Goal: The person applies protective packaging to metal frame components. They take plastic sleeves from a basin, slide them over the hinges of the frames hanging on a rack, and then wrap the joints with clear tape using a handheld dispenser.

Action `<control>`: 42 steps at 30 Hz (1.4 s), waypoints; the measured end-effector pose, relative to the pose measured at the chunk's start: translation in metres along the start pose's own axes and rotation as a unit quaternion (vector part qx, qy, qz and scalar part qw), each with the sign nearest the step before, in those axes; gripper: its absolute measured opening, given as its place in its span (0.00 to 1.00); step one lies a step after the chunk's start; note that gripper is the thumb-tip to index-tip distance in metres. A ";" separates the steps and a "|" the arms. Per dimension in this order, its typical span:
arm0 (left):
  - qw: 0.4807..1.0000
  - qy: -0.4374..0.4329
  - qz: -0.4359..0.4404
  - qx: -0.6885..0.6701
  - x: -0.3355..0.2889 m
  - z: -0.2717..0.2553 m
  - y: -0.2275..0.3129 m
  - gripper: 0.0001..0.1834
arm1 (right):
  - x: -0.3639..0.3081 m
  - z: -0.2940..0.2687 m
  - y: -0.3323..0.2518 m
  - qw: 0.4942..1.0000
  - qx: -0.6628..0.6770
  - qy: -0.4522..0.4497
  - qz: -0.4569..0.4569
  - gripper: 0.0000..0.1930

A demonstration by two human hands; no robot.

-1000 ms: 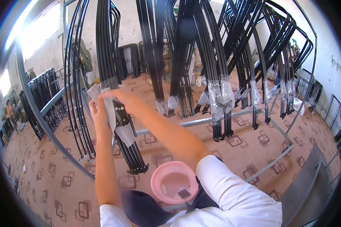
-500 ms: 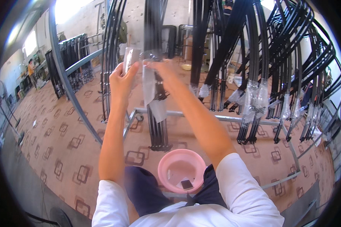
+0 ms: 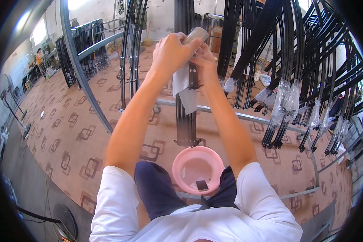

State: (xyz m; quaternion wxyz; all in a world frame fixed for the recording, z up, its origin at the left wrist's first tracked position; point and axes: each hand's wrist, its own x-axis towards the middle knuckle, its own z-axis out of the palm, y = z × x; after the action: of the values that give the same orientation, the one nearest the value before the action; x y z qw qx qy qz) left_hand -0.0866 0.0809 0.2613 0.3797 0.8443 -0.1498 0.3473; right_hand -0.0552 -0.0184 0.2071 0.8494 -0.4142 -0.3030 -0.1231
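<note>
A bundle of long black strips [image 3: 186, 129] hangs upright in front of me, with perforated brackets at its lower end. A thin whitish wrapping sheet [image 3: 186, 101] lies around its middle, a loose flap hanging down. My left hand [image 3: 171, 52] is closed around a roll of clear film [image 3: 197, 35] and holds it against the bundle's front. On the bundle's right side, my right hand [image 3: 206, 66] has its fingers bent around the strips and sheet, just below the roll. The left hand partly hides the roll, and the right fingertips are partly hidden.
Below the bundle, a pink basin [image 3: 177, 179] between my knees holds a small dark flat piece. More black strips [image 3: 284, 52], several with clear-wrapped ends, hang at the right. A grey metal frame [image 3: 82, 80] stands at the left. A person [image 3: 40, 60] is far left.
The roll and my left hand have moved right, across the front of the bundle. My right hand has shifted to the bundle's right side. The whole view has also shifted slightly.
</note>
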 end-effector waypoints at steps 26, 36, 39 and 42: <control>0.785 -0.242 -0.206 -0.531 -0.062 0.045 -0.058 0.21 | 0.016 -0.013 -0.047 0.962 -0.173 0.065 0.200 0.21; 0.776 -0.229 -0.196 -0.554 -0.061 0.029 -0.064 0.20 | 0.004 -0.033 -0.049 0.971 -0.172 0.002 0.166 0.20; 0.760 -0.242 -0.197 -0.570 -0.061 0.027 -0.074 0.21 | 0.010 -0.056 -0.030 0.972 -0.059 -0.002 0.228 0.19; 0.756 -0.244 -0.193 -0.576 -0.062 0.025 -0.067 0.21 | 0.022 -0.075 -0.003 0.953 0.006 -0.003 0.301 0.18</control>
State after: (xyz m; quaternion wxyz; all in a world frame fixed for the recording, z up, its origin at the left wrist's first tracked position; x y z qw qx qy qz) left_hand -0.0842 0.1066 0.1702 0.8036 0.5335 -0.2432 -0.1025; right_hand -0.0086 -0.0778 0.1872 0.8489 -0.4811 -0.1671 0.1416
